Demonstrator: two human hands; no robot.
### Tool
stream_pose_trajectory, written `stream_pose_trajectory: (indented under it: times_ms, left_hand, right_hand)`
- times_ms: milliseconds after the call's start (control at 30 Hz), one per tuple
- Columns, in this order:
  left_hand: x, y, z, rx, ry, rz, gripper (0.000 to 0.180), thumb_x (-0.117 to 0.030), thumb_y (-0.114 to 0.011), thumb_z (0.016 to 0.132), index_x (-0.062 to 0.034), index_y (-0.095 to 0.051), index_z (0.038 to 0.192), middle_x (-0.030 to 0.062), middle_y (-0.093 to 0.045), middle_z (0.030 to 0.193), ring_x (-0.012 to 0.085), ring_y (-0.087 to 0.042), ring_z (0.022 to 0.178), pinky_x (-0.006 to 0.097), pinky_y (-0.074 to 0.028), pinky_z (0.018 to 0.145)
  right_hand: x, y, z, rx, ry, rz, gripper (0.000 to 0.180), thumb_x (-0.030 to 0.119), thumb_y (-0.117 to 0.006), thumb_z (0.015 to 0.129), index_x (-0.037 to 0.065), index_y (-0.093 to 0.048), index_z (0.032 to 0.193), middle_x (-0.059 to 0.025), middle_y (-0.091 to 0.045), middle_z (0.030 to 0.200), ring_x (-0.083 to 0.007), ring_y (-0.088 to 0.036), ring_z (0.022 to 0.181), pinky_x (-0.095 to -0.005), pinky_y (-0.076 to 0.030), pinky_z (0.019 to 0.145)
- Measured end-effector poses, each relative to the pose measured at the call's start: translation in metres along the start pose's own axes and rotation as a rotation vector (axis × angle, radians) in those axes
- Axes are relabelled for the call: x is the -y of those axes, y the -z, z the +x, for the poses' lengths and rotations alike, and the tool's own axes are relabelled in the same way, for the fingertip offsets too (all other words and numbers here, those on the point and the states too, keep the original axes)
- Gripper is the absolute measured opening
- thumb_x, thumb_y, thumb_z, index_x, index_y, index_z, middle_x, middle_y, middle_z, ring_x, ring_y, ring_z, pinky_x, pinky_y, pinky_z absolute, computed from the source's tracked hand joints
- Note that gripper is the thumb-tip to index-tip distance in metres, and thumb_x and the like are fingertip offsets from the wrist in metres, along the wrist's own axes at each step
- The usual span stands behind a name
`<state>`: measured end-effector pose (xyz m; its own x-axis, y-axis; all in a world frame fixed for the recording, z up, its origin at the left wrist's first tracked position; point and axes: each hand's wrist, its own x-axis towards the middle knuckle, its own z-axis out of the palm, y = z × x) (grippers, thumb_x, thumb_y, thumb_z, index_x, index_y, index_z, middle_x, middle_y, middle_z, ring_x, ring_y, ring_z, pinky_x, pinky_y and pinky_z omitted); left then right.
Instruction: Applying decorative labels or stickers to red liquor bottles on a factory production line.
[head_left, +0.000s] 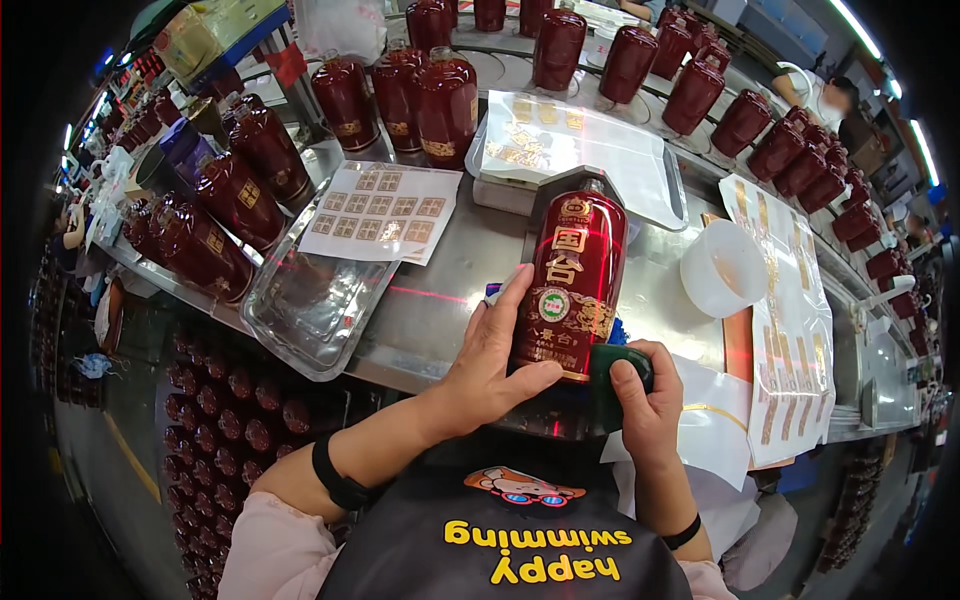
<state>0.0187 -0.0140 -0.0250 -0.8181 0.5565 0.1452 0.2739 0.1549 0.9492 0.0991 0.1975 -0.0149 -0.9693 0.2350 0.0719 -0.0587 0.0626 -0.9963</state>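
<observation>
A dark red glossy bottle (570, 290) with gold lettering and a round green-and-white emblem lies tilted in front of me, its neck pointing away. My left hand (485, 355) grips its lower left side, the thumb across the front near the base. In my right hand (648, 400) is a dark green flat scraper-like pad (612, 380), pressed against the bottle's lower right edge. Something bright blue (618, 330) shows behind the bottle on that side. Past the bottle's neck, a sheet of gold stickers (560, 135) rests on a tray.
A second sticker sheet (380, 210) overlaps a clear plastic tray (320, 300) at left. To the right stand a white plastic tub (722, 268) and long sticker sheets (785, 350). Several red bottles (445, 105) surround the metal table, some on a conveyor (640, 110). A person (825, 100) is at far right.
</observation>
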Motion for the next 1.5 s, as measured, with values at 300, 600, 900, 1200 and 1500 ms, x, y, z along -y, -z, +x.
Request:
stream_pose_trajectory:
  times_ms: [300, 600, 900, 1200, 1500]
  left_hand:
    - [0.006, 0.003, 0.000, 0.038, -0.015, -0.062, 0.092, -0.040, -0.063, 0.096, -0.0041, -0.008, 0.160, 0.0223, -0.022, 0.160, 0.0368, -0.023, 0.146, 0.046, -0.015, 0.120]
    - [0.006, 0.013, 0.004, 0.073, 0.017, -0.526, 0.089, -0.039, -0.063, 0.097, -0.0033, -0.010, 0.160, 0.0215, -0.028, 0.159, 0.0355, -0.024, 0.148, 0.045, -0.016, 0.121]
    - [0.012, 0.004, 0.001, 0.017, -0.062, -0.061, 0.096, -0.044, -0.067, 0.090, -0.0049, -0.012, 0.159, 0.0252, -0.034, 0.152, 0.0400, -0.034, 0.137, 0.050, -0.020, 0.117]
    - [0.005, -0.001, 0.001, -0.034, -0.003, 0.019, 0.098, -0.041, -0.069, 0.087, -0.0050, -0.011, 0.158, 0.0254, -0.038, 0.147, 0.0417, -0.036, 0.134, 0.051, -0.020, 0.116]
    - [0.009, 0.009, -0.001, 0.037, -0.043, -0.006, 0.104, -0.033, -0.071, 0.081, -0.0045, -0.009, 0.159, 0.0262, -0.031, 0.154, 0.0426, -0.034, 0.138, 0.053, -0.017, 0.118]
  right_hand:
    - [-0.004, 0.000, 0.000, -0.006, 0.007, 0.015, 0.023, 0.021, -0.069, 0.097, 0.001, -0.059, 0.103, 0.0006, -0.060, 0.083, -0.0048, -0.053, 0.075, -0.0206, -0.045, 0.065]
    - [0.029, 0.007, 0.007, 0.094, -0.069, 0.007, 0.017, 0.009, -0.067, 0.092, 0.000, -0.060, 0.105, -0.0009, -0.065, 0.087, -0.0045, -0.056, 0.075, -0.0205, -0.047, 0.067]
    - [0.016, -0.001, 0.001, 0.036, -0.156, 0.101, 0.017, 0.009, -0.067, 0.092, 0.000, -0.060, 0.105, -0.0004, -0.065, 0.088, -0.0045, -0.057, 0.077, -0.0206, -0.048, 0.069]
    - [0.013, -0.001, 0.000, 0.012, -0.171, 0.190, 0.020, 0.010, -0.069, 0.092, 0.001, -0.059, 0.107, -0.0004, -0.064, 0.092, -0.0045, -0.057, 0.081, -0.0204, -0.048, 0.072]
    - [0.042, -0.024, 0.000, 0.007, -0.023, -0.014, 0.019, 0.010, -0.067, 0.093, 0.001, -0.059, 0.108, -0.0003, -0.063, 0.089, -0.0049, -0.057, 0.080, -0.0219, -0.048, 0.071]
